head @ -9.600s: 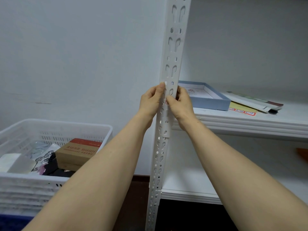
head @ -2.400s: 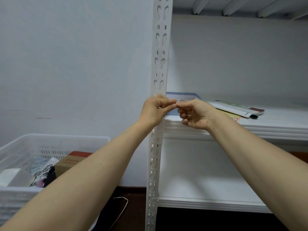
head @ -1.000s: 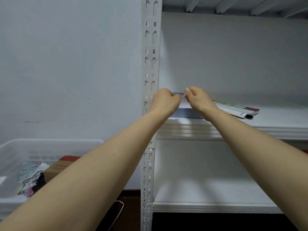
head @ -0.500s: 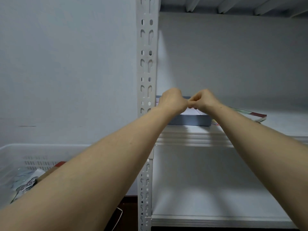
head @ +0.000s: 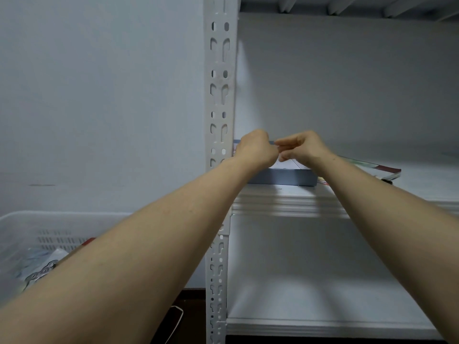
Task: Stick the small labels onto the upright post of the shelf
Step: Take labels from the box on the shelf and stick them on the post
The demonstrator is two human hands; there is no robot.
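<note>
The white slotted upright post (head: 219,95) of the shelf runs from top to bottom at mid-frame. Both my hands are raised just right of it, over a shallow blue box (head: 285,177) on the middle shelf. My left hand (head: 255,151) is curled into a fist, seen from the back. My right hand (head: 301,147) has its fingertips pinched together and touching the left hand's fingers. Any small label between the fingers is hidden. Neither hand touches the post.
The middle shelf board (head: 285,202) carries the blue box and some booklets (head: 372,167) to the right. A lower shelf board (head: 323,324) lies beneath. A white plastic basket (head: 49,219) with packets stands at the lower left. A cable (head: 176,319) lies on the dark floor.
My hands left the post, where they had pressed on its face, and moved right over the blue box. Their fingertips are now pinched together. The view has shifted right and up.
</note>
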